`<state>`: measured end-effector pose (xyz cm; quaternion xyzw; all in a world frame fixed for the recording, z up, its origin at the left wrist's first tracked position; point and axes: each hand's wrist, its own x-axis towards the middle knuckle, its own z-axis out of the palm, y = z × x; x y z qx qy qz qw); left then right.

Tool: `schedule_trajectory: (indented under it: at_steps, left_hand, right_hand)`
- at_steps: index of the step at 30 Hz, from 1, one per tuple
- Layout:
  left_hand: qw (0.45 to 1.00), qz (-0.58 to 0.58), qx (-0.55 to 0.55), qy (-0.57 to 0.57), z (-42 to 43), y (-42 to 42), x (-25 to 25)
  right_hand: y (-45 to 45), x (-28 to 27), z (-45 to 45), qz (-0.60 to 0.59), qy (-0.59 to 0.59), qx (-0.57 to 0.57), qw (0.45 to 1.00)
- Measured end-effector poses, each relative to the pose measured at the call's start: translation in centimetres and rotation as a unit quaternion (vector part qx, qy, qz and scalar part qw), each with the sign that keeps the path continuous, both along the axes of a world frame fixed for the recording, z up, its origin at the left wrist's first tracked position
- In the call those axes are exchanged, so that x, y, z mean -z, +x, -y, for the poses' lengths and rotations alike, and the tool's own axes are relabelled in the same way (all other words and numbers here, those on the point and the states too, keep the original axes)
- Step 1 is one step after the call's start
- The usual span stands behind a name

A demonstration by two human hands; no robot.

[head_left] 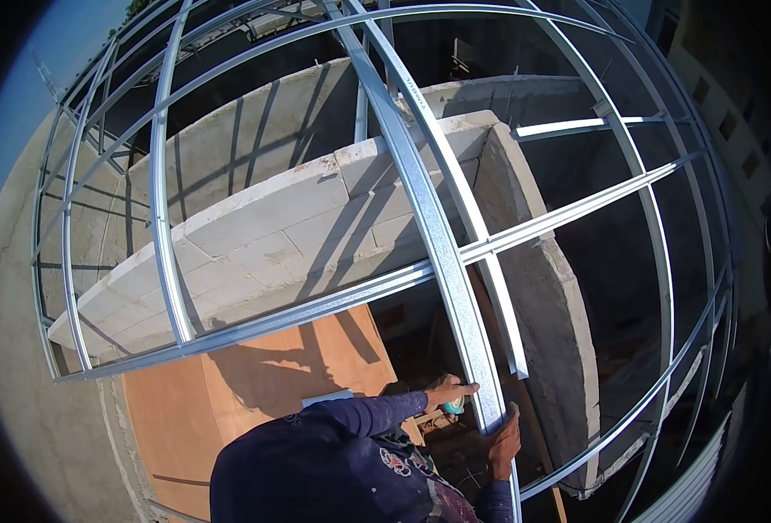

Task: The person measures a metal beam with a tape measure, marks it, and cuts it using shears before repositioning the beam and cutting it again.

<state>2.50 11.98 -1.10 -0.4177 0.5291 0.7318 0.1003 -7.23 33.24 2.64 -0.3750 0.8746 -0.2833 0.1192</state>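
A long silvery metal beam (438, 253) runs from the top of the view down to my hands. My left hand (449, 391) is at its left edge, a fingertip on the metal and the other fingers curled round a small teal object (456, 405), mostly hidden by the hand. On the beam's right side, lower down, my right hand (504, 444) grips its edge with the thumb pointing up. Close to the right of this beam lies a second, narrower metal profile (501, 305), whose lower end is free. Both cross a horizontal metal rail (342, 305).
Curved-looking metal framing surrounds the view. Below it stand a pale block wall (272, 253) and a grey wall (560, 305) with a rough top edge. Orange-brown boards (176, 410) lie at lower left. Dark drops show between the beams. Corrugated sheet (695, 479) is at lower right.
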Motion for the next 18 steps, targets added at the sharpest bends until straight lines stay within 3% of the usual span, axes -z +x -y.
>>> schedule_trajectory:
  at_steps: [4, 6, 7, 8, 11, 12, 16, 18]
  left_hand:
    - [0.997, -0.008, -0.016, 0.075, -0.2, -0.2, -0.6]
    - [0.998, 0.004, -0.023, 0.051, -0.2, -0.4, -2.3]
    - [0.999, 0.018, -0.029, 0.027, -0.2, -0.6, -3.0]
    - [0.997, 0.013, -0.018, 0.074, 0.1, -0.8, -2.0]
    - [0.994, 0.028, -0.092, 0.042, 0.0, -1.4, -2.7]
    - [0.997, 0.031, -0.061, 0.03, 1.5, -1.6, -3.0]
    - [0.993, -0.015, -0.11, -0.045, 6.7, -1.5, -5.1]
    - [0.997, -0.025, -0.066, -0.044, 9.7, -0.9, -6.5]
  right_hand:
    - [2.1, 0.3, -8.0, 0.007, 0.07, 0.081, 0.994]
    - [3.1, 0.7, -11.6, -0.01, 0.096, 0.113, 0.989]
    - [2.9, 1.1, -13.4, -0.005, 0.177, 0.084, 0.981]
    - [2.5, 0.6, -13.9, -0.001, 0.257, 0.056, 0.965]
    - [3.3, -2.4, -10.9, -0.045, 0.201, 0.042, 0.978]
    - [3.2, -3.3, -9.0, -0.05, 0.193, 0.039, 0.979]
    - [2.0, -7.4, -2.2, 0.002, 0.151, 0.004, 0.989]
    - [-0.3, -2.2, -1.8, -0.027, 0.109, -0.002, 0.994]
